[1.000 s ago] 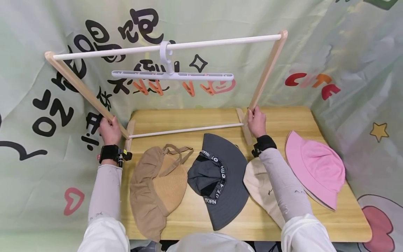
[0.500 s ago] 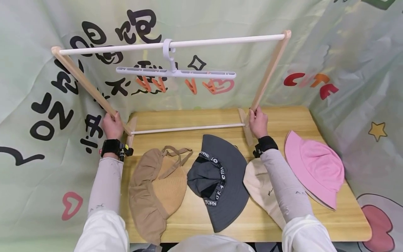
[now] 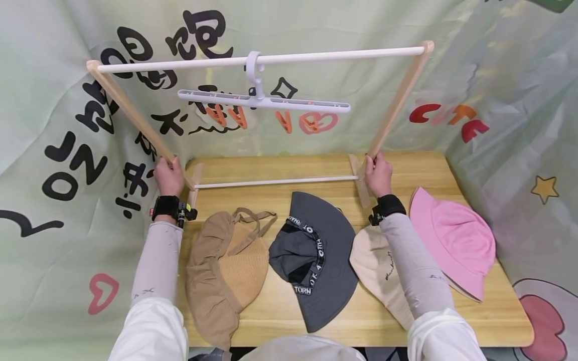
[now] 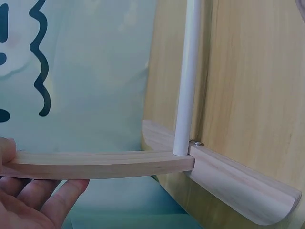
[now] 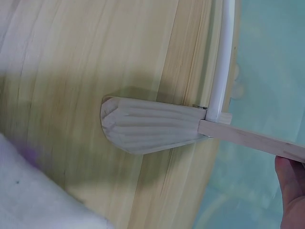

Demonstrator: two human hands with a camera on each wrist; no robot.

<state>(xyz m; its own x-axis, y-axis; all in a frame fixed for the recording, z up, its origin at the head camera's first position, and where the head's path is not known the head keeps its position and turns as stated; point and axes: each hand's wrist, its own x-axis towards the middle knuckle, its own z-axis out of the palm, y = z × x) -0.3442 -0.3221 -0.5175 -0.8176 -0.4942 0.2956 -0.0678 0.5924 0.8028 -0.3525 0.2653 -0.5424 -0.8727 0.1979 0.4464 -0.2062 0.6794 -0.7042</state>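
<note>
A drying rack with wooden side posts and a white top rail stands at the back of the table. My left hand grips its left post near the bottom; the left wrist view shows the thumb above the post and fingers below. Low on the right post, my right hand holds the wood. A pale lilac hanger hooks over the top rail, with several orange clips dangling from it. The rack's feet, such as the right one, are at the tabletop.
Across the table lie a brown ruffled sun hat, a dark grey bucket hat, a cream hat partly under my right forearm, and a pink bucket hat. A printed curtain surrounds the back and sides.
Both hands have shifted the rack to the right, and the hanger has moved along with it, swaying slightly. The hats have stayed in place.
</note>
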